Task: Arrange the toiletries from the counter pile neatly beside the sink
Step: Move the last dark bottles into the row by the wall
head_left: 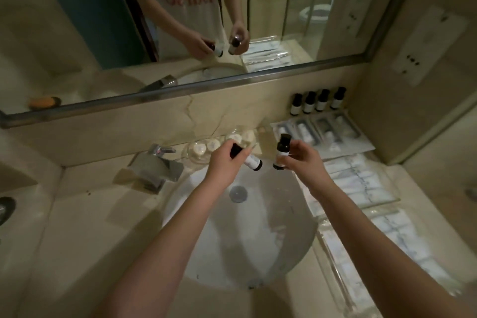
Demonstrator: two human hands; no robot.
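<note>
My left hand [226,162] grips a small dark bottle with a white label [251,160], tilted with its base pointing right, over the back rim of the sink [178,204]. My right hand [300,160] holds a second dark bottle [280,152] nearly upright, cap up. Both bottles hang close together above the basin. Several matching bottles [317,102] stand in a row against the back wall at the right.
A clear dish of round white items [206,150] sits behind the sink next to the faucet [157,162]. A tray of wrapped toiletries [325,134] and clear-packed white packets [361,183] fill the counter at right. The mirror [180,20] spans the wall above.
</note>
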